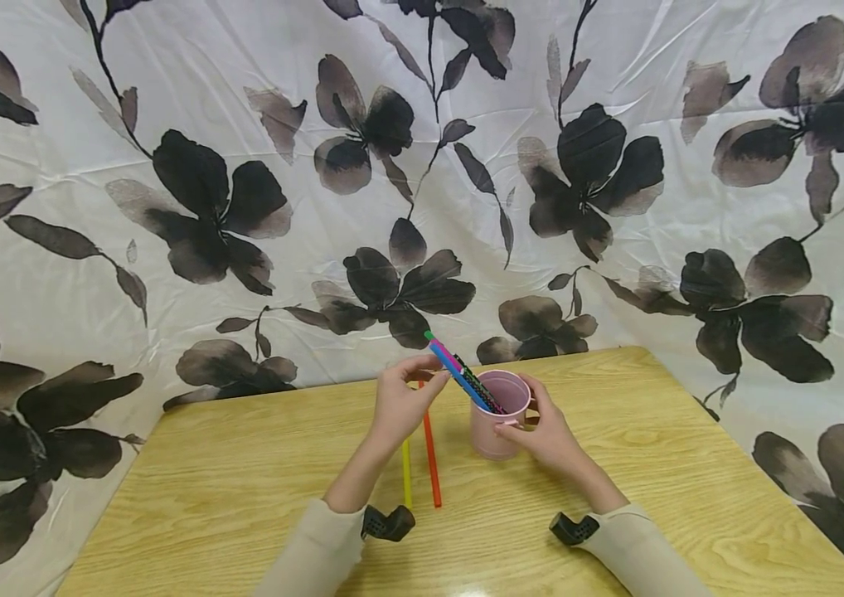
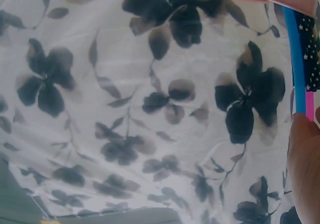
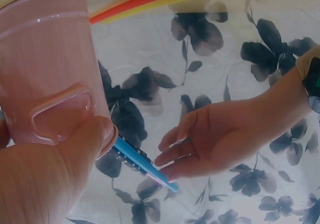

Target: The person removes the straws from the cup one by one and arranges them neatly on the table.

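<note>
My right hand (image 1: 545,431) grips a pink cup (image 1: 495,435) with small side handles, its thumb at the near handle (image 3: 65,114). Leaning out over the cup's left rim are a blue straw (image 1: 467,388), a magenta straw (image 1: 446,355) with a green tip, and a black speckled stick (image 1: 480,388). Beside their outer ends is my left hand (image 1: 405,398), fingers loosely bent and thumb close to the blue straw. In the right wrist view, the fingertips (image 3: 167,171) overlap that straw near its end. Most of the left hand lies outside the left wrist view.
On the wooden table (image 1: 243,481), a red straw (image 1: 432,456) and a yellow straw (image 1: 406,473) lie left of the cup, partly under the left hand. Behind the table hangs a white cloth (image 1: 482,224) with dark flowers. Both wrists wear black devices (image 1: 388,524).
</note>
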`<state>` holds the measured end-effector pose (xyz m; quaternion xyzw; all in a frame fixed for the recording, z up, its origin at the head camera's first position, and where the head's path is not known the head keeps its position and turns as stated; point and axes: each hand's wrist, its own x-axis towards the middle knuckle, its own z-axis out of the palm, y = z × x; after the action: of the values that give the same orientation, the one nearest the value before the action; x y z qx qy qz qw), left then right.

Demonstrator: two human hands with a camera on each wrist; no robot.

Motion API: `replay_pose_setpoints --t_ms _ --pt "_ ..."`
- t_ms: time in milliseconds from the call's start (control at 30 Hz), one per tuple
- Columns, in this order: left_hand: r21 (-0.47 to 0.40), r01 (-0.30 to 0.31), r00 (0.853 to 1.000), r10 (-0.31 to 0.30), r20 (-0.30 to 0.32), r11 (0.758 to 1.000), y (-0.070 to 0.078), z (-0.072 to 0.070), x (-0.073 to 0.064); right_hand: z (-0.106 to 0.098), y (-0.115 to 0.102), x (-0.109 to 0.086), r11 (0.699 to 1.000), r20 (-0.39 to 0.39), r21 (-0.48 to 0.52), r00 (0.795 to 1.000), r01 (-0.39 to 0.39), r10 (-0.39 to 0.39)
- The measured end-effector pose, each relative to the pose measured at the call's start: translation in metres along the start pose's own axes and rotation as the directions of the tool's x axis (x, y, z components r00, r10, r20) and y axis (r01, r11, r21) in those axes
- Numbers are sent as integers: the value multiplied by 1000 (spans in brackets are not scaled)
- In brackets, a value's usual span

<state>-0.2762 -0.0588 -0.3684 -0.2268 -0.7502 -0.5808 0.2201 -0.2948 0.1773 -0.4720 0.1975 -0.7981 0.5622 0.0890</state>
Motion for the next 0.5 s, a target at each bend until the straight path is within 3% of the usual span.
replay_pose_setpoints --t_ms 167,500 --pt "-21 -28 1000 28 3 999 4 5 1 1 8 1 1000 -24 -1 1000 -9 9" --pt "-74 -26 1000 26 9 997 8 8 1 2 8 1 1000 -25 6 1000 5 -5"
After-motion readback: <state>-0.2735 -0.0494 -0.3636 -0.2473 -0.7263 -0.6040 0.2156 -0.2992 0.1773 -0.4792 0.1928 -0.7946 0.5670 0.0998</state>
